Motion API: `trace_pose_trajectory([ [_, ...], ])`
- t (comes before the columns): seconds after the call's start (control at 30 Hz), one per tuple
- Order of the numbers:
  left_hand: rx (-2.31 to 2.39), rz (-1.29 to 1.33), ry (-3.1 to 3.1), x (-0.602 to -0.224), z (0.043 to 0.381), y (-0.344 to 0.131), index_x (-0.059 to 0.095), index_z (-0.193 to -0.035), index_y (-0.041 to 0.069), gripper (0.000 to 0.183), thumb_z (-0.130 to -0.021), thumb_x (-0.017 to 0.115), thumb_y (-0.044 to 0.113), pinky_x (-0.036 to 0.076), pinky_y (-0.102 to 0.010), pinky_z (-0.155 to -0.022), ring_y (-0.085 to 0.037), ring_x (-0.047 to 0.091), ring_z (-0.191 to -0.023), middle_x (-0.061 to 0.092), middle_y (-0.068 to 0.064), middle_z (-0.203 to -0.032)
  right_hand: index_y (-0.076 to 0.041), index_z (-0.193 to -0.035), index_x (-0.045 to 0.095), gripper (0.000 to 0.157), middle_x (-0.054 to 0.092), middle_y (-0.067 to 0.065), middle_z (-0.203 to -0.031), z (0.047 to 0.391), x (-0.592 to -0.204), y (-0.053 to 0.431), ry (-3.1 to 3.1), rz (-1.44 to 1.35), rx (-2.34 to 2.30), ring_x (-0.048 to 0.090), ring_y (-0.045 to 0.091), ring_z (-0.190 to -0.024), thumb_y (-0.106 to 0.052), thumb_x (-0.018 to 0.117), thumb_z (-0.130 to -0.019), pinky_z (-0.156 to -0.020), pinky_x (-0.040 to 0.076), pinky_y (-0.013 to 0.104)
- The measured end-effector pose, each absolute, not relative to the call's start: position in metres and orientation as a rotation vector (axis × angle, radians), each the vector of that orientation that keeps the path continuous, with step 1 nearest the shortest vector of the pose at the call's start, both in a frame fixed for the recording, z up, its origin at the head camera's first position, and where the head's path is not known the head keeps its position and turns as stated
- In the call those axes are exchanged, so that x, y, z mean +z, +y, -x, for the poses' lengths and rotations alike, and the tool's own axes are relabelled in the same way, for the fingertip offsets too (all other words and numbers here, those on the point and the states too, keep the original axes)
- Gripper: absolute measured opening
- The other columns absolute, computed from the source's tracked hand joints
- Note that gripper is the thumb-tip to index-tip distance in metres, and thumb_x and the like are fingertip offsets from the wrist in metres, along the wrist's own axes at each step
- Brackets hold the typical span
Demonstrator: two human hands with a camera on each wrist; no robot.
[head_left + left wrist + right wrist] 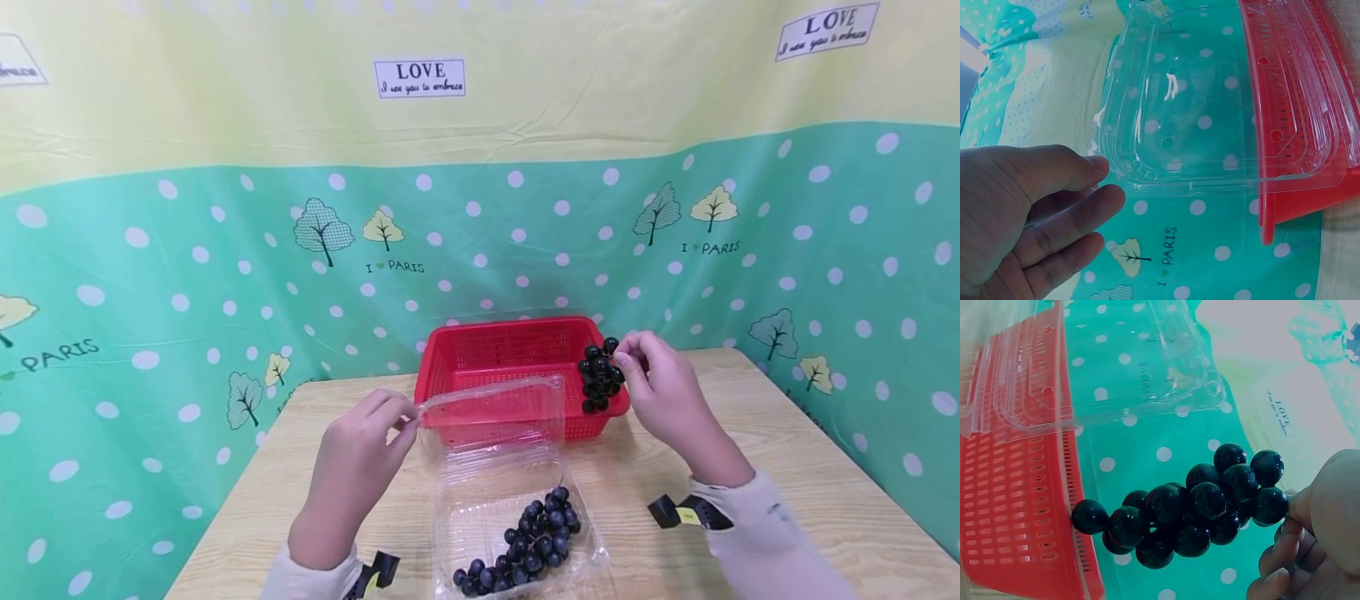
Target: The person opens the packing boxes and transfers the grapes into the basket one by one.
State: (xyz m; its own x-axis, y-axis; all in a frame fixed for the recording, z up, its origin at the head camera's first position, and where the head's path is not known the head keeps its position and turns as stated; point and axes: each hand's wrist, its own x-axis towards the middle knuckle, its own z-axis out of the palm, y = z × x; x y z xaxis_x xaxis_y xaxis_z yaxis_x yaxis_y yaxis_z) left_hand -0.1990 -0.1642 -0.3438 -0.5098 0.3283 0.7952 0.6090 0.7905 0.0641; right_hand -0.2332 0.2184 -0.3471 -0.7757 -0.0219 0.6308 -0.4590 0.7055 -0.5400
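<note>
My left hand (pixel 367 467) pinches the corner of the raised lid (pixel 1179 125) of a clear plastic clamshell box (pixel 450 517). Inside the box's base lies a long bunch of dark grapes (pixel 536 542). A smaller bunch of dark grapes (pixel 1179 506) hangs from my right hand (pixel 663 396), pinched at its top end between thumb and fingers. In the head view this bunch overlaps the right end of a red plastic basket (pixel 517 329). The upright lid stands in front of the basket's left and middle part, which shows through it.
The box and basket stand on a light wooden table (pixel 360 492), the basket behind the box. A green and yellow dotted curtain (pixel 480 208) encloses the table at the back and both sides.
</note>
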Motion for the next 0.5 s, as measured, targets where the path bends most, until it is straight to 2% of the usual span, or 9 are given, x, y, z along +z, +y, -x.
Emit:
trace_pose_trajectory([
  [0.5,-0.423,0.689,-2.153,-0.3446,0.1985,-0.1645,0.075,-0.089,0.012,0.019,-0.077,0.090,0.009,0.064,-0.032,-0.068,-0.013,0.074,-0.074,0.073,0.000,-0.091,-0.006,-0.105,0.058,0.005,0.052,0.007,-0.084,0.2402,-0.3543,0.2170,-2.322,-0.346,0.941,0.047,0.020,-0.068,-0.010,0.060,-0.104,-0.056,0.043,0.024],
])
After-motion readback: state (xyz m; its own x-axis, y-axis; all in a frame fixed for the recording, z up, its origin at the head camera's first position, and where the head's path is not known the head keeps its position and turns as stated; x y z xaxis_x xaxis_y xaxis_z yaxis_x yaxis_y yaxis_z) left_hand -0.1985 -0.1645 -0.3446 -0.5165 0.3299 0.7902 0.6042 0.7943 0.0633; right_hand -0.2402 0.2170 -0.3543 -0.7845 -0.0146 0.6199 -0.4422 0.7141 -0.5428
